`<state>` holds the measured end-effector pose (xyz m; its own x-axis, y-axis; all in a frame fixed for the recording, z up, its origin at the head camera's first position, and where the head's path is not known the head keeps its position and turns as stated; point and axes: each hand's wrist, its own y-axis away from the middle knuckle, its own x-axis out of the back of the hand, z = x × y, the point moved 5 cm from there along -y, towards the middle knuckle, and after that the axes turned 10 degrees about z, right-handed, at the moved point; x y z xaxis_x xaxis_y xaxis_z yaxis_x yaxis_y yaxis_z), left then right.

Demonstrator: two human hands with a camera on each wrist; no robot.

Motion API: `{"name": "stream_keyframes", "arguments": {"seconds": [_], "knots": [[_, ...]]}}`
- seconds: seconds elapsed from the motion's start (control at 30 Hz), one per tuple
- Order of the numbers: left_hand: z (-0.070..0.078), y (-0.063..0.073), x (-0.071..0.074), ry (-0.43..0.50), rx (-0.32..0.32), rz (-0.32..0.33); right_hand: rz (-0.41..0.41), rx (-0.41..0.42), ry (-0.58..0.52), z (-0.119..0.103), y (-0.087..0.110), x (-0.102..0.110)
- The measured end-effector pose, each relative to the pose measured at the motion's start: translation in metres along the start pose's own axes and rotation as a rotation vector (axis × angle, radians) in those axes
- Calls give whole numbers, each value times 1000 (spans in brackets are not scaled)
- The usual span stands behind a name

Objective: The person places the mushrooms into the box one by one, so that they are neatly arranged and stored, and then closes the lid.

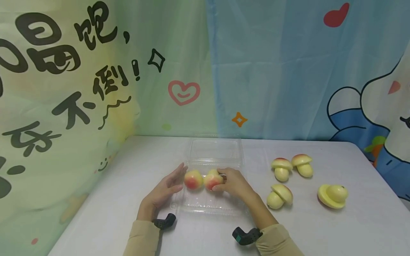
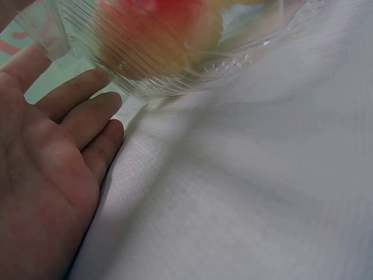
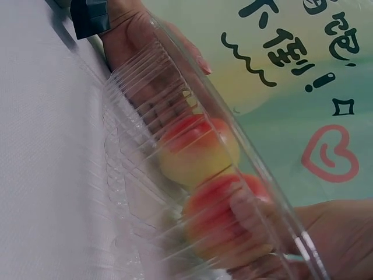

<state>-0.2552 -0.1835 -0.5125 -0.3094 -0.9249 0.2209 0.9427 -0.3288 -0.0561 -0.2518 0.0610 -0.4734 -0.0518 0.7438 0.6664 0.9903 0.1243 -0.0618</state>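
Far left there's just the fabric backdrop with big black lettering. Then comes the left hand, fingers stretched out and not wrapped round anything, right up at the side of a clear plastic clamshell box. Can't tell from the wrist view if it's actually pressing on the wall.

The box is open, lid laid back on the far side. Two mushroom models are inside, side by side: the left mushroom sits there with no hand on it, red blush facing the person. The right mushroom is the one getting attention, with the right hand holding it between thumb and fingers, so I wouldn't call that one fully placed.

Over on the right side of the white table there are four more: a back pair close together, one tilted in front, and an all-yellow-looking one farthest right, stem seemingly up.

So my count is two of six in the box, one of those in hand, four outside, and the lid not closed.
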Motion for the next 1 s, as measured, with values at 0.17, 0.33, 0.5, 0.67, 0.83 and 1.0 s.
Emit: {"name": "stream_keyframes", "arguments": {"seconds": [0.17, 0.33, 0.5, 0.67, 0.83, 1.0], "knots": [[0, 0, 0, 3, -5, 0, -19, 4, 3, 0, 0, 0], [1, 0, 0, 4, -10, 1, -30, 17, 10, 0, 1, 0], [1, 0, 0, -4, -11, 2, -36, 10, 5, 0, 1, 0], [1, 0, -1, -9, -5, 5, -52, 6, 7, 0, 2, 2], [2, 0, -1, 4, -1, 4, -61, 11, 1, 0, 2, 2], [3, 1, -2, 22, 0, -6, -55, 30, 8, 0, 2, 1]]}}
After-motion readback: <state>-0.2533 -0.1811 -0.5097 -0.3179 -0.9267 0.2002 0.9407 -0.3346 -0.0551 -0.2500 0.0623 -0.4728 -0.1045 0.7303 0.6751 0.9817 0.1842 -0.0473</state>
